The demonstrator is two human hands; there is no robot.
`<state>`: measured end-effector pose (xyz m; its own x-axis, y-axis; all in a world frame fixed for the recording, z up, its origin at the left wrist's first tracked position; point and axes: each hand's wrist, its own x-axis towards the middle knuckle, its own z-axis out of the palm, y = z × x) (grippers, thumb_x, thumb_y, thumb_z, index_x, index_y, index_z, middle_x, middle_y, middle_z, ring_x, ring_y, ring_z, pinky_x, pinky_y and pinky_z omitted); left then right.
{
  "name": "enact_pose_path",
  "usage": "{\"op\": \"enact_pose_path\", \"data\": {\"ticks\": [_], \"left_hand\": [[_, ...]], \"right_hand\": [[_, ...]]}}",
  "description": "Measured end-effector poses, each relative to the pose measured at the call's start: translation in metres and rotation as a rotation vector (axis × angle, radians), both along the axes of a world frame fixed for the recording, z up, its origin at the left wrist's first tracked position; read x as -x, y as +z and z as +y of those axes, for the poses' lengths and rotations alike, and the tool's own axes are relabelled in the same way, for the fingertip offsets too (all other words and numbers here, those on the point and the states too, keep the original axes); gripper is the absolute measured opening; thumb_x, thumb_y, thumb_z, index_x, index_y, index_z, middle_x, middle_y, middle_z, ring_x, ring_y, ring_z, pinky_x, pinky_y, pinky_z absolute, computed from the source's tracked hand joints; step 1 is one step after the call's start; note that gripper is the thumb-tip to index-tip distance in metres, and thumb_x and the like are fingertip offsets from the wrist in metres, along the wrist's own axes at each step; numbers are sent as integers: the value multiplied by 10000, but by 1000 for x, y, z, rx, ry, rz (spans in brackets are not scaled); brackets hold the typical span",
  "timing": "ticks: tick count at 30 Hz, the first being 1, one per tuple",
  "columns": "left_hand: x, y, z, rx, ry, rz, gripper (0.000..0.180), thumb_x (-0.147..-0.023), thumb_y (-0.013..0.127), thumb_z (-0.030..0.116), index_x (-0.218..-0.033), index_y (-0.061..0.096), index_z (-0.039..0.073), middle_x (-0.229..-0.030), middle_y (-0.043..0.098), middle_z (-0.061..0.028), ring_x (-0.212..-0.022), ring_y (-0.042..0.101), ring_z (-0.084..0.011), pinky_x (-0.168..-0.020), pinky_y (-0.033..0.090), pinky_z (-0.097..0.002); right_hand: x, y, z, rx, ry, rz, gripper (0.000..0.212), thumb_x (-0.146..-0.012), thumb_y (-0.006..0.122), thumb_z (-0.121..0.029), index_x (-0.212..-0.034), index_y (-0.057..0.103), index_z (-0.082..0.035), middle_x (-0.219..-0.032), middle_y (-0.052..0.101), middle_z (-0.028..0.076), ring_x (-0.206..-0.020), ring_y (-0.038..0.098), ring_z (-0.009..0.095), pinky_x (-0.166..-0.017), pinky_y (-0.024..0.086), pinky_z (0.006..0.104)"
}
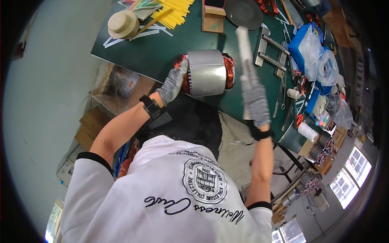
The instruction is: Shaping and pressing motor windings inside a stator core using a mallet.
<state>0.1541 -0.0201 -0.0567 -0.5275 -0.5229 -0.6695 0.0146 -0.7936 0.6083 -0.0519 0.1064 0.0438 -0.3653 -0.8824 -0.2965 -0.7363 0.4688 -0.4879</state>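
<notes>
A motor stator (207, 73) lies on its side at the table's near edge, a silver metal cylinder with copper windings bulging from both ends. My left hand (174, 84), in a grey glove, grips its left end, with fingers against the copper coil (229, 72) bundle's counterpart on that side. To the right of the stator, my gloved right hand (256, 97) is closed around a long pale bar (244, 43). Bar and hand are smeared by motion, so its exact kind is unclear. The bar stands apart from the stator and points away from me.
Behind are yellow strips (175, 13), a cream round block (122, 24), a wooden block (212, 21) and a dark round plate (244, 14). On the right lie a metal fixture with rods (272, 60), scissors (278, 95), a blue bin (300, 45) and thread spools (308, 132).
</notes>
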Motion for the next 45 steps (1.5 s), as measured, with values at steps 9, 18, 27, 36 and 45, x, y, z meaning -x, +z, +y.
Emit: {"op": "enact_pose_path", "data": {"ticks": [9, 18, 27, 36, 45], "left_hand": [[-2, -1, -7, -46, 42, 7, 520, -855, 498, 514, -1107, 542, 61, -974, 602, -31, -850, 580, -115, -767, 483, -286], [5, -8, -22, -162, 75, -9, 486, -858, 492, 508, -1084, 535, 80, -954, 583, -21, -809, 583, -139, -734, 498, -312], [20, 10, -43, -246, 59, -80, 450, -872, 444, 501, -1054, 561, 106, -942, 609, -56, -815, 591, -202, -744, 495, -400], [29, 14, -62, -218, 117, 7, 397, -882, 446, 409, -1044, 570, 69, -976, 612, -88, -852, 588, -237, -787, 479, -393], [38, 15, -60, -246, 174, -83, 385, -869, 484, 406, -1050, 583, 82, -991, 621, -72, -878, 589, -225, -805, 478, -382]], "right_hand": [[2, 29, -15, -155, -284, -310, 476, -896, 435, -215, -1356, 325, -158, -934, 597, 206, -646, 584, 280, -571, 462, 381], [-10, 19, -15, -207, -322, -110, 535, -860, 487, -247, -1360, 301, -290, -970, 622, 144, -748, 607, 346, -672, 501, 391], [-6, -9, -13, 58, -174, 111, 505, -871, 470, -249, -1353, 321, -241, -728, 607, 175, -578, 576, 334, -620, 484, 428], [-14, -1, -19, -59, -293, -136, 525, -872, 485, -270, -1361, 303, -221, -1032, 594, 177, -790, 606, 372, -677, 498, 414], [-9, -91, 50, 81, -540, 21, 676, -791, 578, -298, -1371, 238, -225, -925, 619, 190, -727, 609, 383, -651, 488, 443]]}}
